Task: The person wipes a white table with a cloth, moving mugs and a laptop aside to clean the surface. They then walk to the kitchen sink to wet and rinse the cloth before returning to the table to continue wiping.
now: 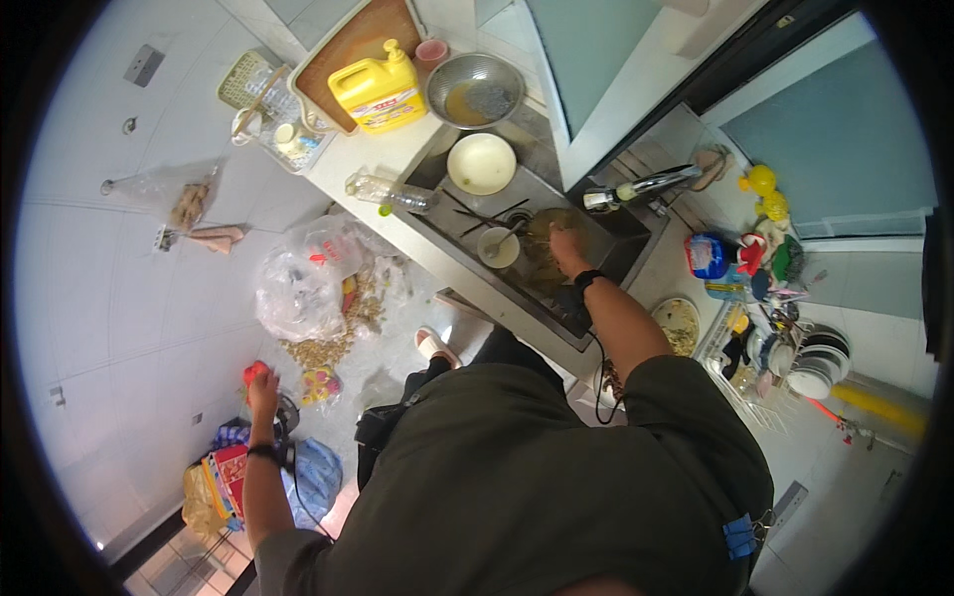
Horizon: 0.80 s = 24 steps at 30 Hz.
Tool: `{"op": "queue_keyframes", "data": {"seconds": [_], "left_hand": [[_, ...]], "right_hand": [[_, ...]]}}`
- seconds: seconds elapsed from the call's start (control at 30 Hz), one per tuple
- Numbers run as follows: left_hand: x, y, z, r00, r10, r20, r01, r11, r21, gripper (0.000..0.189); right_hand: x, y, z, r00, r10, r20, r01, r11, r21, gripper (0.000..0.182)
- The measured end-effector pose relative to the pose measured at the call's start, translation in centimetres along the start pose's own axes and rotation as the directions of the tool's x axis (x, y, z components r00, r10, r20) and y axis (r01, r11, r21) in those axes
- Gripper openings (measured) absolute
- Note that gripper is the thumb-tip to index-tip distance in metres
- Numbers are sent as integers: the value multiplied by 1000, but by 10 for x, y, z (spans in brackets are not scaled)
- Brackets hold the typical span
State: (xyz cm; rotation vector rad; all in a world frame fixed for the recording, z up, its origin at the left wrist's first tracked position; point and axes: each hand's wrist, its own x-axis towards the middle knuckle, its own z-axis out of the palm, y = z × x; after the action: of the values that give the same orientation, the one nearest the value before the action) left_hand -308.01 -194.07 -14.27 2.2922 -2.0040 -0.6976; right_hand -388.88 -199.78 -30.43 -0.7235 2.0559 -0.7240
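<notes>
My right hand (568, 249) reaches down into the metal sink (626, 249), its fingers at a round brownish vessel (570, 221). What the fingers grip there is hard to make out. Beside it in the sink sit a small white bowl (508, 255) with a spoon (514, 229) in it, several dark chopsticks (477, 216) and a larger white bowl (481, 164). Far to the left, my left hand (262, 391) is held out from my body. A red object (256, 371) shows at its fingers; whether they hold it or only overlap it in view, I cannot tell.
A chrome faucet (633, 190) extends over the sink. At the back are a metal colander (475, 91), a yellow jug (378, 89) and a plastic bottle (391, 194). Plastic bags (302, 298) lie on the left floor. A dish rack (753, 372) stands right, near a food plate (676, 325).
</notes>
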Motion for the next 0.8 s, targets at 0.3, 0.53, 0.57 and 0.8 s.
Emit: {"op": "queue_keyframes", "data": {"seconds": [0.3, 0.53, 0.57, 0.8], "left_hand": [[-198, -184, 29, 861, -509, -21, 491, 840, -229, 23], [-256, -115, 113, 656, -706, 267, 702, 442, -558, 22], [-262, -113, 117, 637, -715, 288, 710, 399, -580, 23], [-243, -109, 140, 640, -686, 346, 704, 344, -621, 24]], "right_hand": [[45, 11, 4, 994, -78, 82, 83, 995, -61, 26], [-28, -2, -40, 927, 78, 366, -333, 618, 712, 34], [-35, -8, -40, 934, 65, 351, -311, 632, 710, 37], [-13, 1, -51, 917, 175, 358, -398, 345, 850, 22]]}}
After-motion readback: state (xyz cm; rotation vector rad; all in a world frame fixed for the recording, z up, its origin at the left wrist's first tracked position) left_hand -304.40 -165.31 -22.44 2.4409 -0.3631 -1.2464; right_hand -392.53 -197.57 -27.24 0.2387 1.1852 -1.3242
